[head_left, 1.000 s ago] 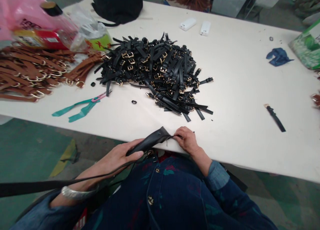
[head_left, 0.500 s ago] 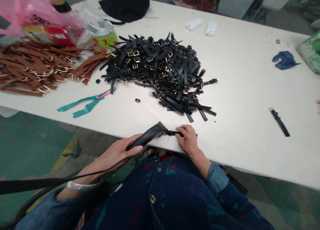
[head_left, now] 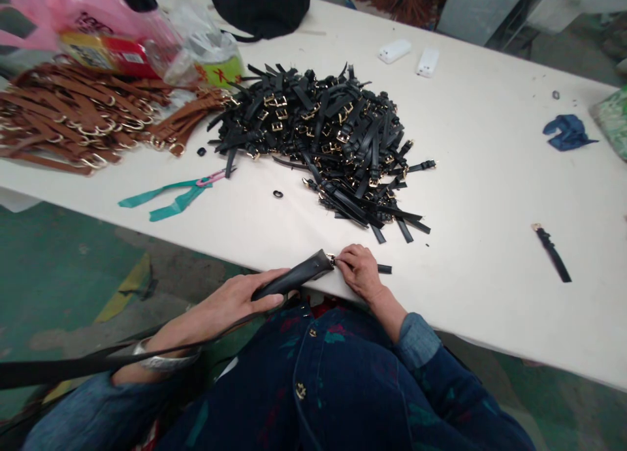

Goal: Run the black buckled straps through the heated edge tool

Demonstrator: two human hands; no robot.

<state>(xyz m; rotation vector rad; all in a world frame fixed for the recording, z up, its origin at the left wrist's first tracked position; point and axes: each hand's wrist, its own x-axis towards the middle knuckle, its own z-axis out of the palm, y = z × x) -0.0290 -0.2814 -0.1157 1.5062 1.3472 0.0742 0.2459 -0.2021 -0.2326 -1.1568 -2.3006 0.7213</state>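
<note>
At the table's near edge my left hand [head_left: 245,297] is closed round a wide black strap [head_left: 298,273], whose end rests over the edge. My right hand [head_left: 360,271] pinches a short black buckle strap [head_left: 385,268] beside its small metal buckle [head_left: 332,260], right at the end of the wide strap. The short strap's tail sticks out to the right from under that hand. Beyond the hands lies a big heap of black buckle straps [head_left: 323,124]. A single black buckle strap [head_left: 553,254] lies apart on the right.
Teal-handled snips [head_left: 179,195] and a small black ring [head_left: 278,194] lie left of centre. Brown straps [head_left: 73,111], a pink bag [head_left: 88,10] and a bottle [head_left: 142,14] are at the left. Two white devices [head_left: 394,51] and blue cloth [head_left: 568,132] lie farther back.
My right hand has shifted slightly left, its fingertips now at the buckle by the wide strap's end. The wide strap lies lower and flatter. The whole view has shifted a little.
</note>
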